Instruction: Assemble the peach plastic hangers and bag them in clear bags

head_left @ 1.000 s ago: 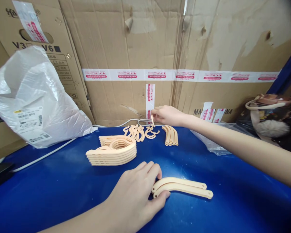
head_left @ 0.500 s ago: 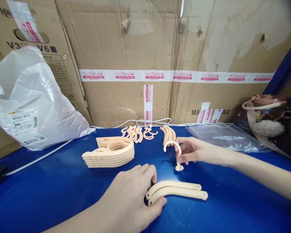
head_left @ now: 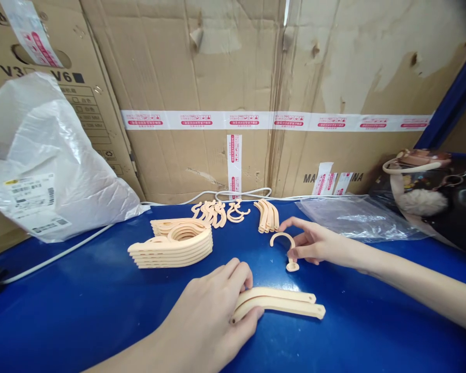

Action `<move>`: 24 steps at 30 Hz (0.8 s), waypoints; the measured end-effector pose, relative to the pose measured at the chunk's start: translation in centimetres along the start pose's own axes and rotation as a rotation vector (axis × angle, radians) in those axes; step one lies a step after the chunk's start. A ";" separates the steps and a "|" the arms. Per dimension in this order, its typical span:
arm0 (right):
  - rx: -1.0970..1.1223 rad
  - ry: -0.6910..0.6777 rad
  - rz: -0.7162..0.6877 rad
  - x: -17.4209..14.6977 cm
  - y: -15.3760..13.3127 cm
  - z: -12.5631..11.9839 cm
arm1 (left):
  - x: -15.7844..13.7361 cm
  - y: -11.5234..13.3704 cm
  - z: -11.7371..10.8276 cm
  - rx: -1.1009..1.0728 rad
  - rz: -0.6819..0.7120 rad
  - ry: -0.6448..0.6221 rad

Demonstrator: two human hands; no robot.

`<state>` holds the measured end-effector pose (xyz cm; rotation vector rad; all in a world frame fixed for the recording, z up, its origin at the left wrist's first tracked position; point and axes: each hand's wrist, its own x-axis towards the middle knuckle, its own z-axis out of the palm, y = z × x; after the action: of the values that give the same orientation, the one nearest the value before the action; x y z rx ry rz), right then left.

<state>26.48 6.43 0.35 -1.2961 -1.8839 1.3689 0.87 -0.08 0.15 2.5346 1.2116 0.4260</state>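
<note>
My left hand [head_left: 213, 305] is closed around the near end of two curved beige hanger arms [head_left: 283, 300], which lie side by side on the blue table. Between thumb and fingers, my right hand [head_left: 310, 243] pinches the shank of a beige hanger hook [head_left: 292, 254]. The hook's curved end points left and its round flat foot is at the bottom. Just behind this hand lies a bundle of similar curved arms [head_left: 267, 215]. To the left is a neat stack of beige hanger pieces [head_left: 174, 251], and beyond it a row of loose hooks [head_left: 213, 212].
A white plastic bag [head_left: 54, 166] with a label stands at the left. Cardboard boxes [head_left: 202, 62] rise behind the blue table [head_left: 101, 311]. A white cable [head_left: 73, 248] runs along the back and left. At the right are a clear plastic bag [head_left: 349, 217] and a dark bag [head_left: 464, 207].
My right hand has moved slightly right with the hook, away from the bundle of arms. The left fingers have slid further over the two hanger arms. The view has shifted a little.
</note>
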 end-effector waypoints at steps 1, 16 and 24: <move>-0.033 -0.018 -0.011 0.0 -0.1 0.0 | 0.0 0.0 -0.1 -0.002 -0.010 -0.001; -0.301 -0.093 -0.068 -0.3 -0.1 -0.3 | -0.4 0.4 -0.2 -0.016 -0.048 -0.017; -0.459 -0.118 -0.130 -0.5 -0.2 -0.3 | 2.9 -1.5 -8.7 0.110 -0.151 0.316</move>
<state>26.84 6.09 0.69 -1.2865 -2.4159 0.9987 -1.79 4.31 7.85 2.5077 1.5667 0.7640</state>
